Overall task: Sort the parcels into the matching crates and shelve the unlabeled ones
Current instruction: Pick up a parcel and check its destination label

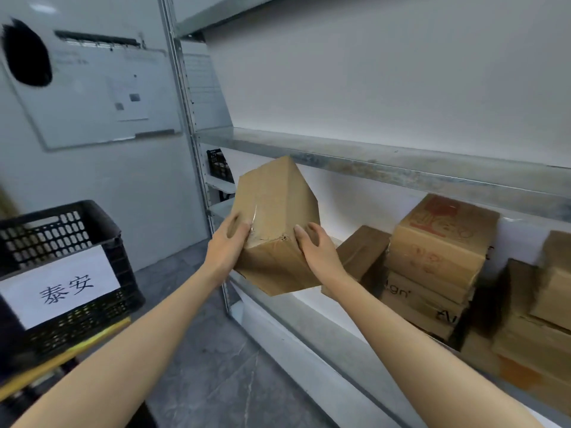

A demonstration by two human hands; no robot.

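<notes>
A plain brown cardboard parcel [273, 211], taped and tilted on one corner, hangs in the air in front of the metal shelf [370, 162]. My left hand [230, 242] grips its left side with the thumb on the near face. My right hand [313, 245] grips its lower right side. No label shows on the faces I can see. The parcel is over the left end of the lower shelf level, where several cardboard boxes [438, 251] are stacked to the right.
A black plastic crate [61, 230] with a white paper sign stands at the left on a yellow-edged cart. Another black crate [219, 165] sits behind the shelf post. A whiteboard hangs on the left wall. Grey floor lies below.
</notes>
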